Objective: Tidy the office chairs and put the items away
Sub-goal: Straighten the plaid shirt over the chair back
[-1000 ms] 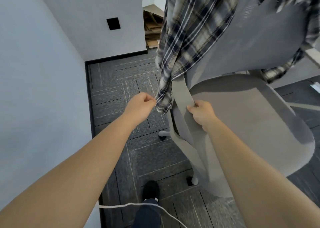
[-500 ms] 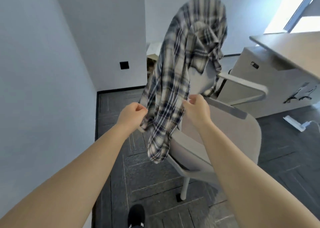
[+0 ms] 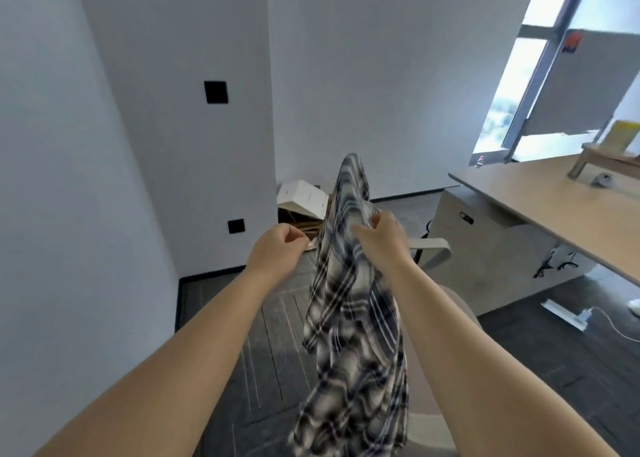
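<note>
One plaid shirt (image 3: 349, 318) hangs in the air over one grey office chair (image 3: 437, 255), hiding most of its seat and back. The right hand (image 3: 381, 238) has its fingers bunched into the cloth near the top. The left hand (image 3: 277, 252) is just beside it, fingers curled with thumb against forefinger; whether it pinches any cloth cannot be told. One desk (image 3: 540, 200) stands at right, two black wall plates (image 3: 216, 92) at left, and one pile of cardboard (image 3: 302, 207) in the corner.

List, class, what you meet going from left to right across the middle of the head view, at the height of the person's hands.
Lower black wall plate → left hand → plaid shirt → right hand → chair armrest → grey drawer cabinet → wooden desk.
</note>
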Available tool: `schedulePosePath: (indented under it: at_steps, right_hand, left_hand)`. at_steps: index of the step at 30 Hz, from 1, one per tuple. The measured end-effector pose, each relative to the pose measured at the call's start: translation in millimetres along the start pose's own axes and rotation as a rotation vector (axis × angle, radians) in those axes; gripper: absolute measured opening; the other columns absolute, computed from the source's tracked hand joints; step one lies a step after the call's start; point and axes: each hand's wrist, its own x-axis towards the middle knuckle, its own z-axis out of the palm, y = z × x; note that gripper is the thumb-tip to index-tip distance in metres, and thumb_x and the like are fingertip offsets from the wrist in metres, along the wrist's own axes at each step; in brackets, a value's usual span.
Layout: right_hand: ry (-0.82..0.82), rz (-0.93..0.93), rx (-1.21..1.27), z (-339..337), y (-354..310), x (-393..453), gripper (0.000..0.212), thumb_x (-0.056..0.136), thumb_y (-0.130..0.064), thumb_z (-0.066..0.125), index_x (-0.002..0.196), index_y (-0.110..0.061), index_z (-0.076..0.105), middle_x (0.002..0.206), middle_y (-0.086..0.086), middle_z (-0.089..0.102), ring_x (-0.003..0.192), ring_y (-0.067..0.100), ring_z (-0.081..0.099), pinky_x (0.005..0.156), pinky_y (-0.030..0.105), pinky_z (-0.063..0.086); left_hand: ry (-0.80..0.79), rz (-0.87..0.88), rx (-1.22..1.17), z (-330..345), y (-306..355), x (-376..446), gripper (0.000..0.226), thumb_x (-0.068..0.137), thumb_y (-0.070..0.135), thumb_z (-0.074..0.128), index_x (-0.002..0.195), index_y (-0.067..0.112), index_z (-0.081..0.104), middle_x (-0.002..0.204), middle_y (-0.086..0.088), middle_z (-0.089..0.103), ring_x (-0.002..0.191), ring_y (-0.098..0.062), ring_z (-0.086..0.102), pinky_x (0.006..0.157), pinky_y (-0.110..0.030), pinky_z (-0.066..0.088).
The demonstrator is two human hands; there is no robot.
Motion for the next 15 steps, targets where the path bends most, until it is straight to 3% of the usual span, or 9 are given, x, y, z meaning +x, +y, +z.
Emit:
schedulePosePath:
  at_steps: [2, 5, 9, 12, 15]
  right_hand:
    - [-0.064, 0.057, -0.129, -4, -3, 4, 0.059, 0.085, -0.029, 0.057, 0.134, -0.004, 0.036, 0.123, 0.013, 0.054, 0.094, 0.025, 0.053, 0.067, 0.030, 0.040]
    - [-0.207, 0.067, -0.362, -14, -5, 4, 0.057, 0.083, -0.020, 0.060, 0.133, -0.004, 0.038, 0.119, 0.016, 0.059, 0.096, 0.029, 0.058, 0.072, 0.032, 0.046]
    - [-0.302, 0.038, -0.405, -39, 4, -6, 0.047, 0.077, -0.015, 0.065, 0.119, -0.006, 0.047, 0.111, 0.010, 0.055, 0.097, 0.030, 0.058, 0.081, 0.039, 0.053]
    - [-0.401, 0.029, -0.400, -63, 8, -18, 0.037, 0.075, -0.008, 0.066, 0.105, -0.018, 0.045, 0.095, 0.000, 0.049, 0.083, 0.019, 0.052, 0.060, 0.026, 0.043]
    - [-0.413, 0.071, -0.493, -84, 12, -26, 0.028, 0.074, -0.012, 0.066, 0.098, -0.012, 0.053, 0.090, 0.004, 0.053, 0.079, 0.019, 0.050, 0.054, 0.023, 0.037]
  left_hand:
    - [-0.020, 0.031, 0.008, 0, 7, 12, 0.005, 0.090, 0.020, 0.046, 0.090, 0.018, 0.050, 0.078, 0.009, 0.050, 0.082, -0.014, 0.050, 0.076, -0.030, 0.041]
    - [-0.053, 0.047, 0.014, 2, 13, 23, 0.005, 0.090, 0.017, 0.048, 0.093, 0.018, 0.051, 0.082, 0.005, 0.052, 0.076, -0.013, 0.049, 0.071, -0.028, 0.041]
    - [-0.071, 0.066, -0.006, 10, 20, 31, 0.012, 0.088, 0.011, 0.052, 0.100, 0.012, 0.054, 0.099, -0.003, 0.055, 0.092, -0.018, 0.051, 0.080, -0.029, 0.040]
    - [-0.088, 0.088, -0.023, 17, 21, 34, 0.016, 0.085, 0.007, 0.056, 0.101, 0.011, 0.054, 0.108, -0.009, 0.058, 0.093, -0.018, 0.051, 0.079, -0.029, 0.039]
    - [-0.113, 0.153, 0.058, 24, 25, 39, 0.042, 0.083, 0.009, 0.060, 0.124, 0.008, 0.048, 0.128, -0.011, 0.052, 0.106, -0.022, 0.050, 0.089, -0.032, 0.042]
